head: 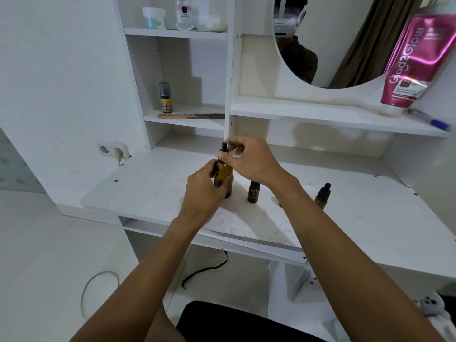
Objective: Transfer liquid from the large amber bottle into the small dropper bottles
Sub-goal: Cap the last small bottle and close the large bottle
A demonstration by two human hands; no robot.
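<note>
The large amber bottle (224, 174) stands on the white desk (345, 218) near its middle. My left hand (206, 191) wraps around its body from the left. My right hand (249, 160) pinches its black dropper cap (223, 153) from the right and above. One small amber dropper bottle (253, 191) stands just right of the large one, under my right wrist. A second small dropper bottle (322, 195) with a black bulb stands further right, partly behind my right forearm.
White shelves hold a small yellow-labelled bottle (165, 98), a wooden comb (190, 115), jars, a pink tube (414, 62) and a blue pen (430, 120). A round mirror (345, 40) hangs behind. A wall socket (114, 149) is at left, a black stool (234, 322) below.
</note>
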